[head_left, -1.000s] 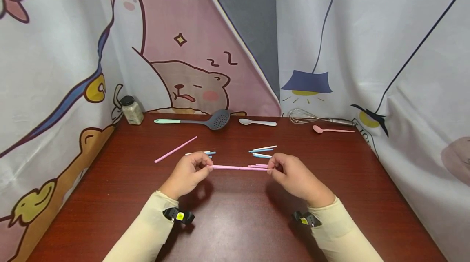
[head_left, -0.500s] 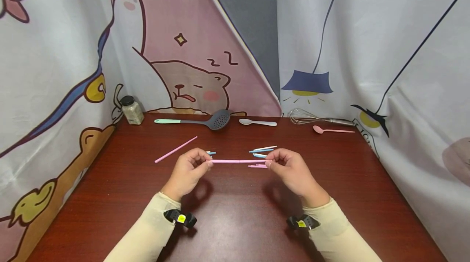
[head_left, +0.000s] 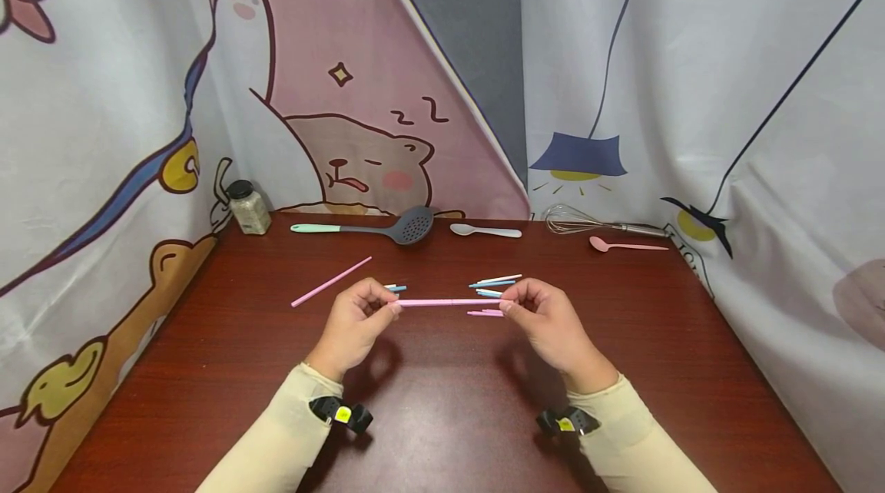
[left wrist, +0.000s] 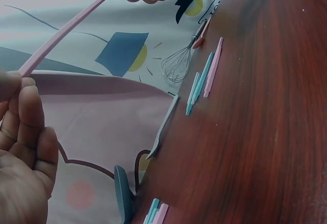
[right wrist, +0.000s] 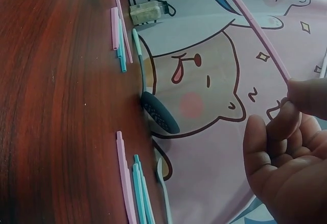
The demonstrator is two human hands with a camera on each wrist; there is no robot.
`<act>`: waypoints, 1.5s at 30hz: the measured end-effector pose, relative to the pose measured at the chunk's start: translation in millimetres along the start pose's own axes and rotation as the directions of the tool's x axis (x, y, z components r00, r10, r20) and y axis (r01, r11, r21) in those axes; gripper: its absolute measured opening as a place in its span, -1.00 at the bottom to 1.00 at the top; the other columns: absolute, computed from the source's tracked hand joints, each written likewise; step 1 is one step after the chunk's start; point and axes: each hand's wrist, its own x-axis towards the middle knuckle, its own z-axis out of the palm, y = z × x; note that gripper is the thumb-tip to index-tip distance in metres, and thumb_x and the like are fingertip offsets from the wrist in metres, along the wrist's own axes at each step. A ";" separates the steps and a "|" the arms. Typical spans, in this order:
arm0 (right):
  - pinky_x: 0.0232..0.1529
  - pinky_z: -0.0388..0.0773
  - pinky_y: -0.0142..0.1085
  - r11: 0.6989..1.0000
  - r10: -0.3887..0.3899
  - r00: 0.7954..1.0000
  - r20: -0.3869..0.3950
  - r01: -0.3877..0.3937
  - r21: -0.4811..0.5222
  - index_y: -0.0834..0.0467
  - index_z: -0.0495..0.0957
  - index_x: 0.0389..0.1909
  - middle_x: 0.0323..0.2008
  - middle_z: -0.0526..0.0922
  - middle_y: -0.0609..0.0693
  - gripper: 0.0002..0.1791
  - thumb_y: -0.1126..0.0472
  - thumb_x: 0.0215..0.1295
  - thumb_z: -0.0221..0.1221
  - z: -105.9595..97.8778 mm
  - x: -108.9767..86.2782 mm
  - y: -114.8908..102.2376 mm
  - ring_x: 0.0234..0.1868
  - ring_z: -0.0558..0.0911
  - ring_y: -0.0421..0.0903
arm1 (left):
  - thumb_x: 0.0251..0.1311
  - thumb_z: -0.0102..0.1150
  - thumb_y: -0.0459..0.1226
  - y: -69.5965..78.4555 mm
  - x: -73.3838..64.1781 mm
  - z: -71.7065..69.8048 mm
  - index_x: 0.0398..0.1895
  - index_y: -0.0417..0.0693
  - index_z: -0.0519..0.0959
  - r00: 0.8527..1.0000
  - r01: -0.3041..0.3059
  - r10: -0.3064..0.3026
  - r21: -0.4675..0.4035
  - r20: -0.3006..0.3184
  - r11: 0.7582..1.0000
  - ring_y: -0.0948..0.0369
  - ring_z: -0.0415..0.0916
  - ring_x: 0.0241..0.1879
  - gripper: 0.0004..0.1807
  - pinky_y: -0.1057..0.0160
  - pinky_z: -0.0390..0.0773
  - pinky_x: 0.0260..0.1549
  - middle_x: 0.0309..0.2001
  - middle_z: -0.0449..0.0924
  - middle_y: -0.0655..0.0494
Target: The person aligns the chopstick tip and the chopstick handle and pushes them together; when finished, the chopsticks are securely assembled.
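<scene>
A thin pink stick [head_left: 425, 302] is stretched level between both hands above the table, with a fine joint line near its middle. The left hand [head_left: 356, 324] pinches its left end between thumb and fingertips. At the other end, the right hand [head_left: 553, 332] holds it in the same kind of pinch. In the left wrist view the pink stick [left wrist: 66, 32] runs straight from hand to hand. Beyond the right hand lie white and blue sticks [head_left: 493, 282] and short pink sticks [head_left: 486, 313]. White and blue sticks [head_left: 398, 288] are partly hidden behind the left hand.
Farther left, a long pink stick [head_left: 332, 281] lies slanted on the brown table [head_left: 429, 416]. Along the back edge are a black-lidded jar [head_left: 250, 210], a slotted skimmer [head_left: 412, 226], a white spoon [head_left: 486, 231], a whisk [head_left: 574, 220] and a pink spoon [head_left: 625, 246]. Printed curtains stand behind.
Both hands have moved slightly up and away in the head view, carrying the pink stick with them. Its two halves now look more in line at the joint. Nothing on the table has moved.
</scene>
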 end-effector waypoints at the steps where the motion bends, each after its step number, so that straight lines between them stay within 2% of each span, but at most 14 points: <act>1: -0.39 0.48 -0.38 1.000 -0.001 1.000 0.002 0.001 0.000 0.33 0.63 -0.27 -0.42 0.62 0.03 -0.96 0.41 0.40 0.28 -0.2 0.1 0.3 -0.41 0.52 -0.22 | 0.20 0.31 -0.61 0.4 -0.1 0.0 -0.29 -0.40 0.58 1.000 0.001 -0.001 -0.005 0.002 1.000 0.33 0.61 -0.43 -0.90 0.41 0.64 -0.37 -0.39 0.67 0.27; 7: -0.41 0.47 -0.38 1.000 -0.002 1.000 0.017 0.002 0.001 0.31 0.63 -0.28 -0.43 0.61 0.00 -0.96 0.42 0.39 0.28 -2.0 0.8 1.1 -0.42 0.52 -0.21 | 0.25 0.31 -0.56 0.0 -0.5 -2.5 -0.27 -0.45 0.58 1.000 -0.007 0.007 -0.019 0.029 1.000 0.33 0.64 -0.41 -0.91 0.37 0.67 -0.35 -0.38 0.70 0.29; 13: -0.42 0.47 -0.36 1.000 -0.012 1.000 0.026 0.012 0.009 0.28 0.62 -0.30 -0.44 0.60 0.03 -0.95 0.43 0.39 0.28 -2.3 0.8 1.0 -0.43 0.51 -0.20 | 0.24 0.30 -0.58 -0.2 -0.7 -1.9 -0.27 -0.46 0.58 0.999 -0.023 0.024 -0.022 0.034 1.000 0.38 0.63 -0.41 -0.92 0.41 0.65 -0.36 -0.37 0.70 0.31; 25: -0.39 0.47 -0.38 1.000 -0.011 1.000 -0.016 0.011 0.006 0.32 0.66 -0.25 -0.44 0.60 0.00 -0.95 0.38 0.39 0.30 -0.1 2.9 6.4 -0.41 0.52 -0.21 | 0.24 0.31 -0.57 -4.3 1.3 -4.2 -0.27 -0.44 0.59 0.999 -0.039 0.039 -0.008 0.025 0.999 0.34 0.63 -0.42 -0.92 0.39 0.65 -0.36 -0.38 0.70 0.24; 30: -0.36 0.51 -0.39 1.000 0.017 0.999 -0.047 -0.017 0.000 0.34 0.68 -0.20 -0.41 0.62 -0.05 -0.93 0.39 0.38 0.32 -2.2 5.5 12.8 -0.38 0.55 -0.21 | 0.30 0.29 -0.53 -14.7 5.0 -16.9 -0.25 -0.35 0.61 1.000 0.011 -0.011 0.001 -0.004 1.000 0.31 0.69 -0.36 -0.95 0.36 0.68 -0.32 -0.33 0.73 0.16; 34: -0.36 0.50 -0.39 0.999 0.052 0.996 -0.078 -0.053 -0.012 0.34 0.68 -0.19 -0.40 0.62 -0.03 -0.92 0.37 0.39 0.32 -6.0 9.6 22.9 -0.37 0.54 -0.20 | 0.32 0.29 -0.51 -25.4 10.7 -40.1 -0.22 -0.36 0.60 0.994 0.061 -0.057 0.048 -0.094 0.997 0.33 0.62 -0.38 -0.95 0.41 0.60 -0.37 -0.36 0.69 0.13; 37: -0.37 0.48 -0.38 0.996 0.081 0.993 -0.083 -0.083 -0.017 0.35 0.68 -0.19 -0.40 0.60 0.00 -0.90 0.35 0.39 0.33 -9.6 11.9 29.6 -0.38 0.51 -0.20 | 0.31 0.28 -0.53 -34.8 14.5 -61.9 -0.20 -0.40 0.59 0.978 0.093 -0.072 0.097 -0.197 0.991 0.31 0.58 -0.41 -0.93 0.40 0.55 -0.42 -0.41 0.67 0.06; 39: -0.36 0.49 -0.38 0.995 0.099 0.992 -0.082 -0.101 -0.021 0.34 0.68 -0.18 -0.41 0.60 0.00 -0.89 0.34 0.40 0.33 -11.9 13.6 33.8 -0.39 0.51 -0.21 | 0.32 0.28 -0.53 -39.9 16.1 -75.9 -0.19 -0.38 0.61 0.957 0.132 -0.095 0.121 -0.273 0.984 0.31 0.59 -0.41 -0.94 0.39 0.54 -0.43 -0.42 0.68 0.07; 41: -0.36 0.50 -0.38 0.993 0.115 0.990 -0.082 -0.118 -0.030 0.34 0.68 -0.17 -0.42 0.60 0.00 -0.88 0.33 0.40 0.34 -14.7 15.3 38.5 -0.41 0.52 -0.22 | 0.32 0.28 -0.52 -44.8 17.1 -88.8 -0.20 -0.32 0.62 0.931 0.178 -0.122 0.138 -0.343 0.974 0.32 0.60 -0.41 -0.95 0.39 0.55 -0.42 -0.43 0.68 0.09; 43: -0.36 0.52 -0.38 0.990 0.130 0.988 -0.084 -0.133 -0.040 0.34 0.69 -0.15 -0.41 0.60 0.00 -0.86 0.32 0.40 0.34 -17.6 17.1 43.3 -0.42 0.53 -0.23 | 0.33 0.26 -0.52 -49.2 17.7 -99.5 -0.23 -0.26 0.64 0.899 0.232 -0.154 0.148 -0.410 0.961 0.31 0.62 -0.40 -0.95 0.41 0.58 -0.40 -0.43 0.69 0.15; 45: -0.38 0.50 -0.37 0.987 0.146 0.985 -0.089 -0.152 -0.055 0.32 0.70 -0.13 -0.42 0.59 0.00 -0.85 0.31 0.40 0.35 -20.5 18.5 48.5 -0.43 0.52 -0.23 | 0.34 0.25 -0.51 -53.4 17.5 -108.4 -0.24 -0.23 0.64 0.870 0.285 -0.183 0.163 -0.458 0.945 0.30 0.63 -0.40 -0.94 0.41 0.61 -0.39 -0.41 0.70 0.11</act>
